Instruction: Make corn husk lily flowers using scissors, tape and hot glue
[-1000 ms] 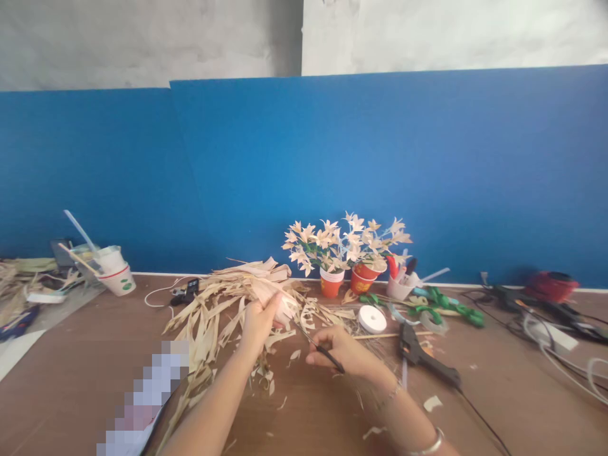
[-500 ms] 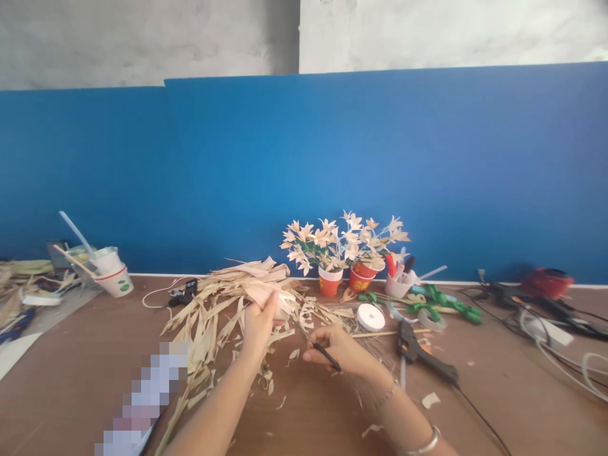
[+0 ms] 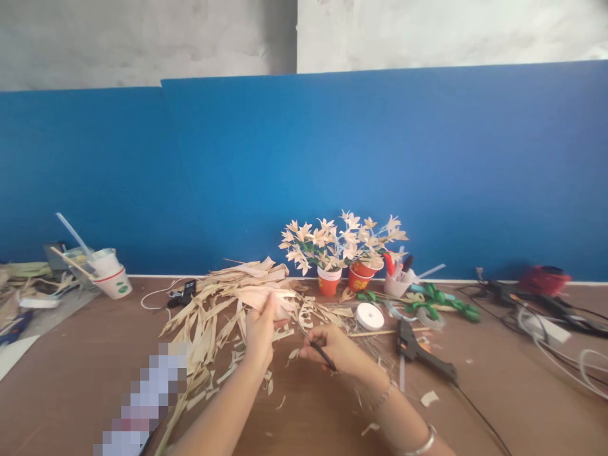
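Observation:
Pinched between the thumb and fingers of my left hand (image 3: 262, 326) is a pale, broad piece of corn husk (image 3: 254, 297), its wide end pointing left. My right hand (image 3: 330, 347) is closed round the dark handles of a pair of scissors (image 3: 319, 352). Their blades point up and left, to the right edge of the held husk; whether they touch it I cannot tell. Behind and left of my left hand spreads a heap of dry husks (image 3: 213, 323). Small husk scraps (image 3: 293, 356) lie on the table around both hands.
Husk flowers (image 3: 327, 239) stand in red paper cups (image 3: 329, 284) at the back. To the right are a white tape roll (image 3: 369, 316), a black glue gun (image 3: 422, 354), green-wrapped stems (image 3: 439, 301) and cables (image 3: 560, 342). A white cup (image 3: 113, 284) stands at left.
The wide end of the husk in my left hand has swung slightly down and left. My right hand and the scissors have shifted a little left. Both hands keep their grip.

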{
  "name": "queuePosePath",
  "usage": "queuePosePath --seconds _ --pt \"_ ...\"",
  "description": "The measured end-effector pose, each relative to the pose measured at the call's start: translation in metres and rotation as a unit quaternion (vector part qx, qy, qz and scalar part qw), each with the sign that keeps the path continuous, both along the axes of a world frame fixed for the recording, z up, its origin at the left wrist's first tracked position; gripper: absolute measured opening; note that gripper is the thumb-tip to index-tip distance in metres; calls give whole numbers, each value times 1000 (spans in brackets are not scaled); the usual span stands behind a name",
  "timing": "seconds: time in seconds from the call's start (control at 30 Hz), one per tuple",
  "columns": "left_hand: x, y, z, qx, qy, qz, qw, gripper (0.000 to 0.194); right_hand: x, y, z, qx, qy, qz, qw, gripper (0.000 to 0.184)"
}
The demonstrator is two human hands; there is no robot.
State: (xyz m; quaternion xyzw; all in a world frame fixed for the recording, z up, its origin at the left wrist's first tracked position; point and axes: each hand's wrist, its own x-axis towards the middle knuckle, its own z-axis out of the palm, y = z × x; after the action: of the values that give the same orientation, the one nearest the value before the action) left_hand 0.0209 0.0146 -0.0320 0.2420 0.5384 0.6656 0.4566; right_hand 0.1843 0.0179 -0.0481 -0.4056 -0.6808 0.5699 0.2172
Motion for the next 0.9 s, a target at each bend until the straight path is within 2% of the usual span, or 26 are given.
queuePosePath --seconds 0.47,0.73,0.9 --pt "4 1 -10 25 -22 14 999 44 -6 -6 7 -12 1 -9 1000 40" --pt "4 0 -11 12 -1 -3 1000 45 -7 -3 3 -29 -10 -11 999 38" --pt "-10 5 -8 -16 82 22 996 51 9 -1 12 -36 -21 24 999 37"
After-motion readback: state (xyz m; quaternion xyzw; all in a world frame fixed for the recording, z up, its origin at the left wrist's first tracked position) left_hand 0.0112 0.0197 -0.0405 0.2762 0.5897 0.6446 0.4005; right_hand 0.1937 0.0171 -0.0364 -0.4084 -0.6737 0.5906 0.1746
